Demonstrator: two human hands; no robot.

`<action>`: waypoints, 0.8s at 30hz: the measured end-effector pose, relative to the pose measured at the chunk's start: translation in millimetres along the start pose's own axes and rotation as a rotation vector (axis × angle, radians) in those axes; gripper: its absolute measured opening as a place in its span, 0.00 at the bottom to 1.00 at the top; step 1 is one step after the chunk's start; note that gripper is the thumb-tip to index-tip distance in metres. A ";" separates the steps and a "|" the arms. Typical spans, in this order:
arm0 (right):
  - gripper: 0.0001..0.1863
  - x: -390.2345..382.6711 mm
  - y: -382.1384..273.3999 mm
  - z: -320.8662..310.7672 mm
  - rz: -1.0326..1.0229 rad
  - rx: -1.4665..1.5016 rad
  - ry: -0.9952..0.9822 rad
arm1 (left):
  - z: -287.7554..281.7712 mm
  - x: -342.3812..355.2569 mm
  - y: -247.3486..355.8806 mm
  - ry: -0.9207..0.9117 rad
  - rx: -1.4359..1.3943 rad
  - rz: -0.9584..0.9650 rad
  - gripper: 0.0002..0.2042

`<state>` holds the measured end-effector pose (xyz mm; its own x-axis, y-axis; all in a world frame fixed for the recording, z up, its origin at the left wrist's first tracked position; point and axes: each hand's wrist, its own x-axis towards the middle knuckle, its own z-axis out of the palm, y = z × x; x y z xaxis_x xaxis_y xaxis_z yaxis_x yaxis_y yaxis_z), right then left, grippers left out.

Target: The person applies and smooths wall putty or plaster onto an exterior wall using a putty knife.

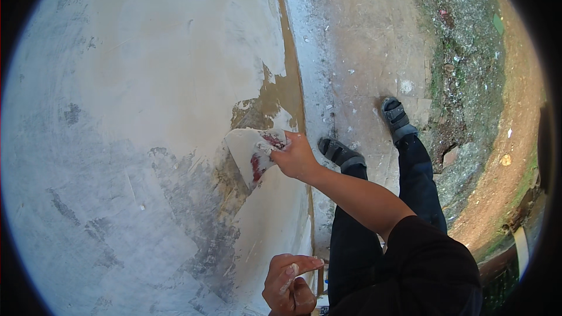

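Note:
A wide putty knife (241, 147), coated in white paste with red patches showing through, lies against the wall surface (175, 52). My right hand (296, 157) grips its narrow end, with the thumb on top. Around the blade, brown bare patches (272, 96) and grey rough patches show between smooth whitish filler. Low in the picture, my left hand (290, 287) is curled in a loose fist, its forefinger bent toward the right. White paste smears its fingers, and I see nothing held in it.
A brown strip (291, 58) edges the wall beside the paved walkway (374, 35), which is spattered white. My feet in dark sandals (398, 118) stand on the paving. Farther right lie a mossy gravel strip (468, 76) and orange-brown soil (497, 169).

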<state>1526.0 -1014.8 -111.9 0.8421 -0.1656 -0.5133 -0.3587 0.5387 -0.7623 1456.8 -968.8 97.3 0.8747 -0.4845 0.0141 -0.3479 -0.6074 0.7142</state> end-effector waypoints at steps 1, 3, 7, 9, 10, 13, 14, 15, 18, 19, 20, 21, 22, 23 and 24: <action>0.12 15.7 15.3 -5.0 0.007 -0.060 0.060 | 1.7 0.2 -2.0 -0.007 0.010 -0.001 0.28; 0.11 44.4 42.9 -24.9 -0.013 -0.170 0.172 | 5.9 1.0 -5.9 -0.054 -0.041 -0.054 0.30; 0.10 59.1 53.4 -62.7 0.103 -0.071 0.176 | 8.1 -4.3 -11.4 -0.095 -0.102 -0.211 0.26; 0.10 53.2 45.2 -57.6 0.132 -0.123 0.184 | 11.3 -1.0 -18.5 -0.074 -0.070 -0.141 0.30; 0.09 46.8 34.5 -49.9 0.096 -0.214 0.182 | 13.4 1.0 -21.7 -0.064 -0.053 -0.066 0.34; 0.07 28.0 31.7 -12.3 -0.100 -0.438 0.178 | 13.2 -0.1 -25.4 -0.054 -0.053 -0.071 0.34; 0.06 24.0 34.1 -2.3 -0.262 -0.573 0.166 | 13.2 -1.4 -27.4 -0.056 -0.055 -0.070 0.34; 0.06 22.1 36.0 3.0 -0.261 -0.576 0.170 | 12.8 -3.4 -29.5 -0.047 -0.042 -0.076 0.33; 0.06 18.8 31.3 13.5 -0.323 -0.511 0.103 | 7.6 -7.3 -34.5 -0.004 -0.023 -0.088 0.31; 0.06 16.9 30.4 16.2 -0.322 -0.520 0.102 | 7.0 -9.0 -35.4 0.024 -0.020 -0.101 0.30; 0.06 15.8 30.6 19.4 -0.363 -0.465 0.093 | 8.9 -9.7 -38.9 0.028 -0.029 -0.104 0.30; 0.05 14.6 30.3 20.3 -0.405 -0.411 0.085 | 12.3 -9.6 -43.4 0.043 -0.017 -0.067 0.30; 0.06 13.4 27.2 18.3 -0.379 -0.397 0.037 | 14.0 -9.7 -47.2 0.058 -0.003 -0.028 0.29; 0.06 13.1 25.0 16.7 -0.378 -0.406 0.034 | 14.1 -10.8 -48.7 0.063 -0.011 -0.031 0.29; 0.06 12.9 23.0 15.2 -0.389 -0.405 0.014 | 14.1 -12.1 -49.5 0.062 -0.025 -0.039 0.29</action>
<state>1534.8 -992.0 -130.1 0.9389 -0.3008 -0.1673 -0.1512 0.0761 -0.9856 1458.7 -941.7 51.9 0.9069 -0.4204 0.0282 -0.3052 -0.6091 0.7321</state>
